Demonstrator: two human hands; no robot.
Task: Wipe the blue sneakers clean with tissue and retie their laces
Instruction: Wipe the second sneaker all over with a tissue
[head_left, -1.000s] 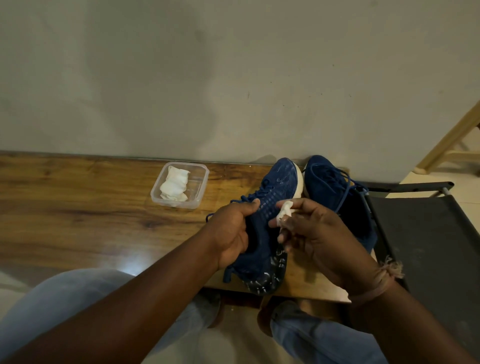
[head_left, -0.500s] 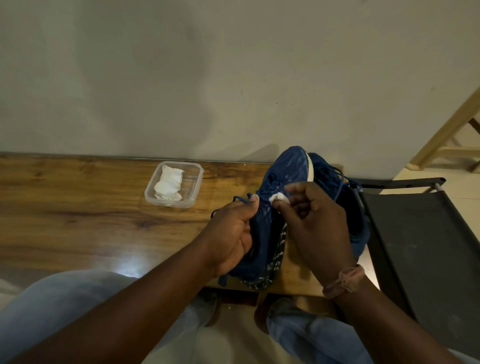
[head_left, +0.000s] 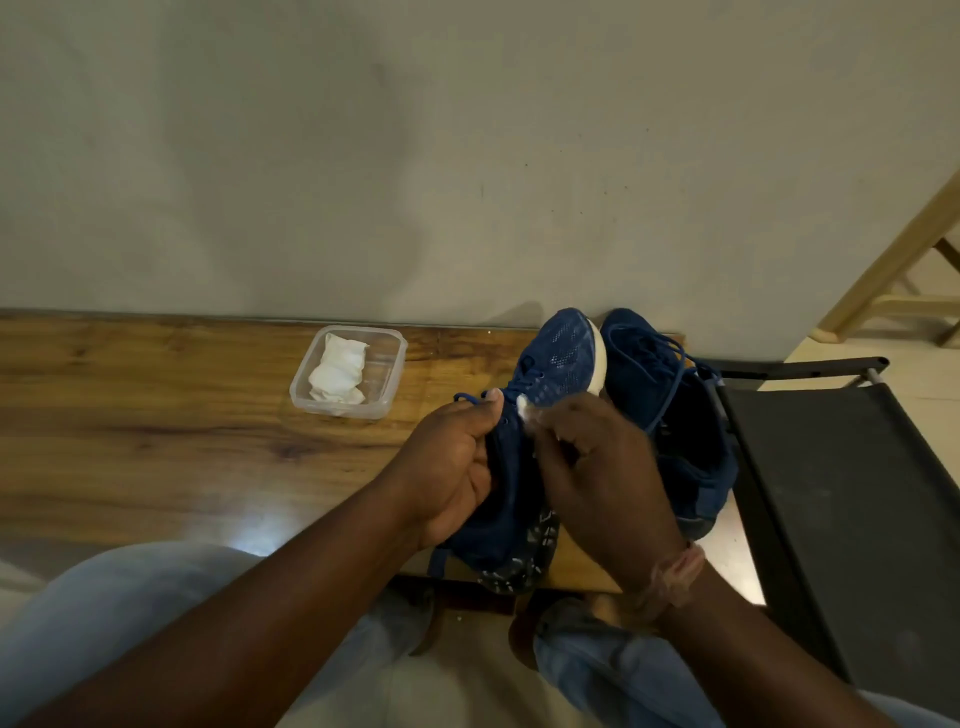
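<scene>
My left hand (head_left: 457, 467) grips a blue sneaker (head_left: 561, 358) by its collar, toe pointing away and tipped up off the wooden table (head_left: 156, 441). My right hand (head_left: 597, 467) pinches a small white tissue wad (head_left: 525, 414) and holds it against the sneaker's upper near the laces. The second blue sneaker (head_left: 675, 431) lies on the table just to the right, its laces loose. Much of the held sneaker is hidden behind my hands.
A clear plastic tub (head_left: 384, 364) with white tissue (head_left: 337, 376) in it stands on the table to the left of the shoes. A dark folding chair (head_left: 857, 493) is at the right. The wall is close behind the table.
The held sneaker was tipped up between one second ago and now. My right hand with the tissue moved from the sneaker's side onto the upper near the laces.
</scene>
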